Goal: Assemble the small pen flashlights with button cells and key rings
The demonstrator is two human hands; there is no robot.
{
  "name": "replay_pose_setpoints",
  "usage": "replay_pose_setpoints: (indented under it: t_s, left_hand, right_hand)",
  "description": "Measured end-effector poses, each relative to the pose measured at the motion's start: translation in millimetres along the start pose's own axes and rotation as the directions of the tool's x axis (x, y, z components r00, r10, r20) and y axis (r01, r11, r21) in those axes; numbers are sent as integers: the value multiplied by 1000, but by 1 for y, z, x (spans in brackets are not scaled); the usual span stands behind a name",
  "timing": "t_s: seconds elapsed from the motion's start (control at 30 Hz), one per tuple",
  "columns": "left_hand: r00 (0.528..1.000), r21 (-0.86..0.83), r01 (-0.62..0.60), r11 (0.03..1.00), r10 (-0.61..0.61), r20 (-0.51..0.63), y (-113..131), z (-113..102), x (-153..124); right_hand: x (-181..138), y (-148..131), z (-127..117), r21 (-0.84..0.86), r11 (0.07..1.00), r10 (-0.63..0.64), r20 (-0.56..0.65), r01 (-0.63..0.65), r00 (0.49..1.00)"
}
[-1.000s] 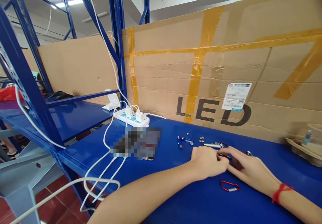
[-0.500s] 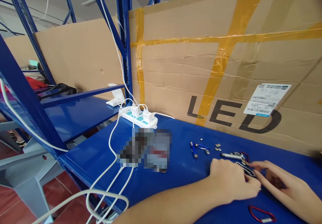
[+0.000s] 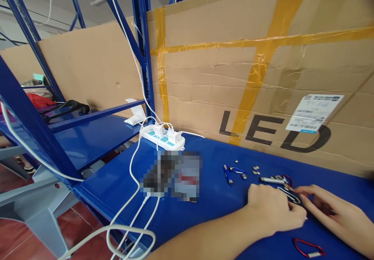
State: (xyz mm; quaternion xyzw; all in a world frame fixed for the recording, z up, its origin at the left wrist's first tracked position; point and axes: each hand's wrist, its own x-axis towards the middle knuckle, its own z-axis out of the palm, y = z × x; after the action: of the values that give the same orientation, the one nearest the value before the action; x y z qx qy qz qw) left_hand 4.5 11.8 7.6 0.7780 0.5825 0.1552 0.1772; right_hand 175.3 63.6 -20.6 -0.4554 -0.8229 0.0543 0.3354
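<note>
My left hand [image 3: 270,210] rests on the blue shelf top [image 3: 204,213] with its fingers curled, pinching a small silver carabiner clip [image 3: 289,195]. My right hand [image 3: 336,211] lies just to its right, fingers bent and touching the same clip. Behind the hands lie a silver pen-like torch [image 3: 273,180], a small blue torch [image 3: 228,174], a blue clip [image 3: 237,170] and several button cells [image 3: 256,170]. A red carabiner [image 3: 309,247] lies near the front edge, below my right hand.
A white power strip [image 3: 163,136] with plugs and white cables [image 3: 136,174] stands at the back left. A blurred dark object [image 3: 172,174] lies mid-shelf. A tall cardboard sheet marked LED [image 3: 263,77] walls the back. Blue rack posts [image 3: 140,38] and a lower shelf [image 3: 87,135] are at left.
The camera view has swung left, so both hands sit lower and further right in the picture. The hands stay together over the clip; the red carabiner is now near the bottom edge.
</note>
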Motion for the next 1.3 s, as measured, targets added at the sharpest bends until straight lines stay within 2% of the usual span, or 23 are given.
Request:
replay_pose_setpoints:
  t_s: [0.07,0.23,0.3,0.4,0.5,0.73,0.9,1.07,1.3]
  left_hand:
    - [1000,-14,6,1000,-6,-12,0,-1,-2]
    - [999,-6,-19,1000,19,-47,0,-2,-6]
    - [998,-15,-14,1000,13,-58,0,-1,-7]
    - [995,-63,-20,998,14,-94,0,-1,-10]
    - [991,-135,-35,990,17,-129,-2,-2,-13]
    - [980,-278,-36,960,-21,-200,-5,-4,-13]
    - [967,-389,-15,921,-85,-240,-9,-3,-10]
    - [953,-486,-100,868,-58,-298,-17,-1,-6]
    - [918,-613,-304,729,52,-394,-27,3,3]
  right_hand:
    - [-2,-1,0,-11,1000,-9,88,10,996]
    - [-5,-14,3,-51,993,-98,83,103,992]
    - [-5,-24,4,-37,989,-143,51,145,988]
    - [-4,-41,4,4,979,-203,-64,203,977]
    - [-4,-52,3,43,980,-184,-157,193,970]
    - [-4,-57,-8,72,973,-207,-166,221,964]
    - [-4,-63,-11,97,965,-232,-116,244,966]
    - [-6,-66,-9,106,956,-267,-65,273,962]
    - [-8,-67,-8,87,951,-286,-128,298,950]
